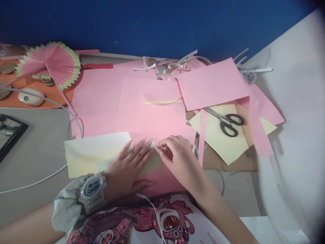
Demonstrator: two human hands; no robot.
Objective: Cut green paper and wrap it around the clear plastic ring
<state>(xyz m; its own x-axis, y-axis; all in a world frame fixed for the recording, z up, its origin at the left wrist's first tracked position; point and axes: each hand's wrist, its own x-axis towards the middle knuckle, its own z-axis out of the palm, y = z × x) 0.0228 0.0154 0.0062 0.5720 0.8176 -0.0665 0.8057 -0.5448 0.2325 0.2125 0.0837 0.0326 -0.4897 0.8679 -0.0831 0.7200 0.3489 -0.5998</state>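
Note:
My left hand (134, 157) lies flat with its fingers stretched out, pressing on a pale yellow sheet of paper (83, 164) whose upper part looks white. Under those fingers a narrow whitish strip (109, 162) runs along the sheet and shows again past the fingertips. Just right of them, my right hand (175, 150) is closed in a pinch at the strip's far end. What sits between its thumb and finger is too small to make out. Beneath both hands spreads a large pink sheet of paper (101, 101).
Black-handled scissors (224, 123) rest on yellow paper (223, 149) at the right, beside a pink card (213, 84). A pleated pink-and-green paper fan (50, 64) and a white computer mouse (31, 97) are at the left. A white cable (48, 176) crosses the left side.

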